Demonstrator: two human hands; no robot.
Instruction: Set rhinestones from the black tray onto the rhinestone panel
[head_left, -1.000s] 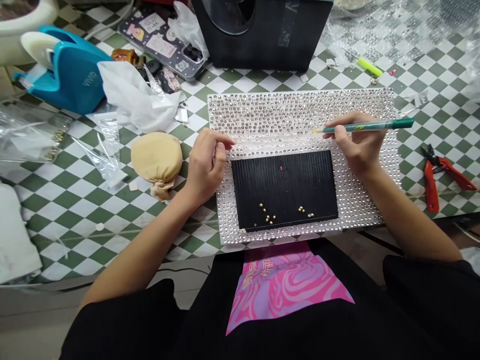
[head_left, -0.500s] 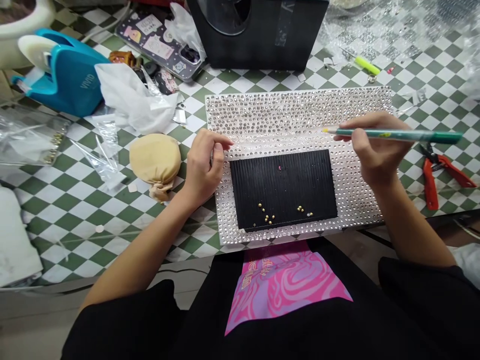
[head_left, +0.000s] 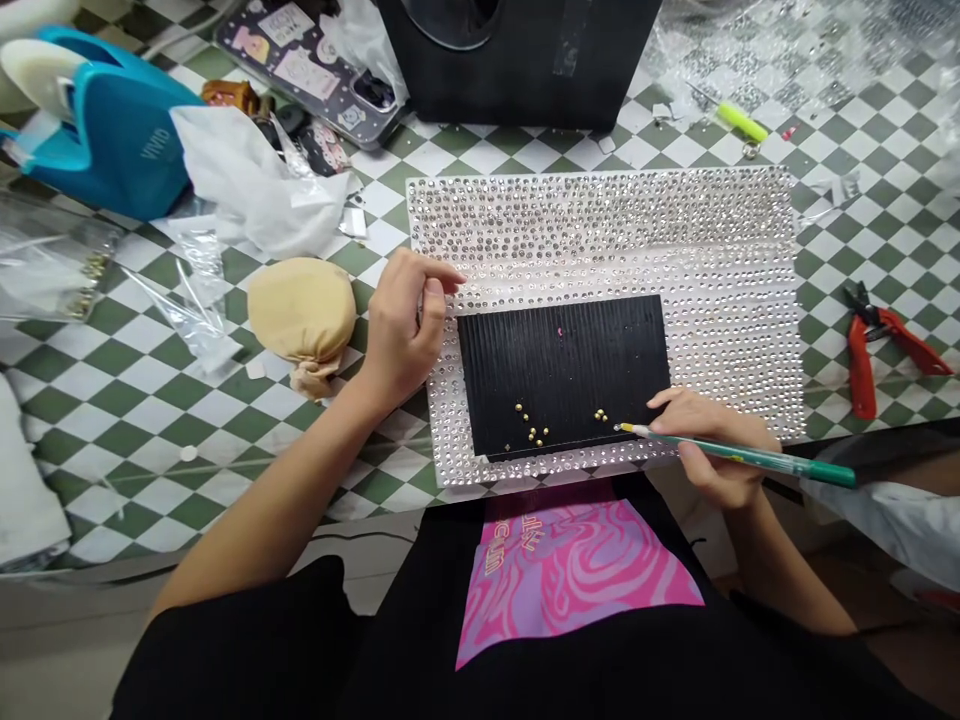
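A sheet covered in rows of clear rhinestones (head_left: 600, 215) lies on the table in front of me. On it rests a black ridged tray (head_left: 562, 370) with several small gold beads (head_left: 532, 433). My right hand (head_left: 720, 445) grips a green pencil-shaped tool (head_left: 765, 458). Its yellowish tip is at a small shiny stone (head_left: 618, 427) near the tray's lower right corner; whether they touch, I cannot tell. At the sheet's left edge is my left hand (head_left: 409, 320), its index finger reaching over the rhinestones. The thumb is apart from it, the other fingers are curled, and nothing shows in them.
Red-handled pliers (head_left: 862, 350) lie to the right. A beige pouch (head_left: 301, 315) sits left of my left hand. Farther back are a blue tape dispenser (head_left: 124, 130), a phone (head_left: 322, 70), a black box (head_left: 517, 80) and a yellow-green tool (head_left: 741, 121).
My right hand has moved down and left with the green pencil-shaped tool, from above the rhinestone sheet to the tray's lower right corner. My left hand stays at the sheet's left edge.
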